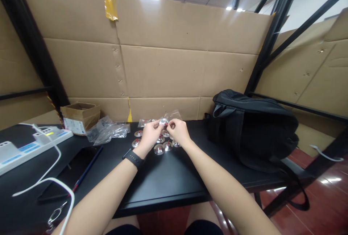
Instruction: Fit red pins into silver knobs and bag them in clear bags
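Note:
My left hand (150, 134), with a black watch band on its wrist, is closed on the edge of a small silver finger cymbal (163, 121). The cymbal is held up just above the table. My right hand (178, 130) pinches at a bit of red on it, which looks like its loop or cord. Several more finger cymbals (159, 149) lie below and around my hands, silver and domed, some with red at the centre. My fingers partly cover those behind. Small clear plastic bags (144, 122) lie at the back.
Crumpled clear plastic (108, 130) and an open cardboard box (80, 116) are at the back left. A white power strip (32, 149), cable, dark tablet-like device (73, 170) and pen lie left. A black backpack (252, 130) stands right; a cardboard wall (163, 68) closes the back.

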Demonstrator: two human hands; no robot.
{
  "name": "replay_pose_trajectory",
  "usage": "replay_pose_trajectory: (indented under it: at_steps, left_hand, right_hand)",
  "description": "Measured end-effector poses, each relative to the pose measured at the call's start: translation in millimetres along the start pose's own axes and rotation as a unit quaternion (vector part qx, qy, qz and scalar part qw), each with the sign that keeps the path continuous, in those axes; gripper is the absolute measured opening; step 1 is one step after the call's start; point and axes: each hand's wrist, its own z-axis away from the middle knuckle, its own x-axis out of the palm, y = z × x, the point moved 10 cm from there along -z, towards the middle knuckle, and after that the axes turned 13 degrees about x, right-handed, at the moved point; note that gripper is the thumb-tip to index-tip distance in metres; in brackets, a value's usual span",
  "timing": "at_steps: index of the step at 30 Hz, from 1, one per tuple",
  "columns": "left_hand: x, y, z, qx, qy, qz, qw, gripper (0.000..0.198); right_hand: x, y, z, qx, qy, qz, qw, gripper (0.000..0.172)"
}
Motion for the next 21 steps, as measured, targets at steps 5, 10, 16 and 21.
replay_pose_trajectory:
  at_steps: [5,10,16,21]
  left_hand:
    - [-19.4,3.1,-1.6,0.022,0.038,-0.141,0.989,0.03]
    - [-41.6,4.3,0.1,-0.005,0.086,-0.253,0.964,0.031]
    - [-39.4,-9.9,0.0,-0.073,0.082,-0.131,0.985,0.037]
    - [-29.4,-7.2,-4.0,-0.07,0.056,-0.06,0.994,0.033]
  right_hand:
    - [6.8,-4.4,3.9,-0.003,-0.03,-0.046,0.998,0.01]
    - [14.2,-9.3,7.6,-0.002,-0.067,-0.09,0.994,0.012]
    - [19.8,15.5,1.3,0.105,-0.09,-0.151,0.979,0.008]
    - [23.5,24.8,0.0,0.151,-0.127,-0.215,0.956,0.008]
